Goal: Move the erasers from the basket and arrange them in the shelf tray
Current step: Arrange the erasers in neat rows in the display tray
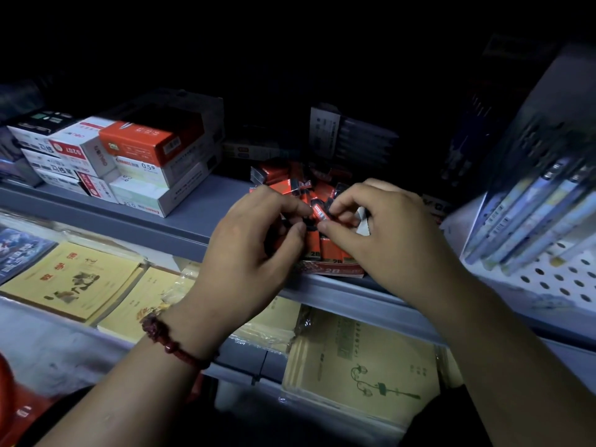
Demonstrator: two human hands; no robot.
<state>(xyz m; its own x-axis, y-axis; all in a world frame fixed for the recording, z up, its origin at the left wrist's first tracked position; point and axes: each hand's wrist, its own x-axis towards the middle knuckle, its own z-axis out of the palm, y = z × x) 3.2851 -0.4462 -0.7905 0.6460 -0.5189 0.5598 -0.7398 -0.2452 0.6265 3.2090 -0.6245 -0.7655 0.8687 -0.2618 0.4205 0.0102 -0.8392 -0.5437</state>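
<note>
A red shelf tray (332, 271) marked 2B sits at the front edge of the grey shelf. Several red-and-black erasers (325, 248) stand upright in its front row, and more lie jumbled in a pile (283, 175) behind. Over the tray, my left hand (254, 240) and my right hand (380, 227) meet, both pinching one red eraser (319, 214) between fingertips. My left hand also has dark erasers tucked in its curled fingers. A red edge at the bottom left (9, 398) may be the basket; I cannot tell.
Stacked white and red stationery boxes (129, 162) fill the shelf's left side. Blue packs (532, 208) lean on a perforated white panel (548, 279) at right. Yellow exercise books (71, 279) lie on the lower shelf, with more (361, 366) under my arms.
</note>
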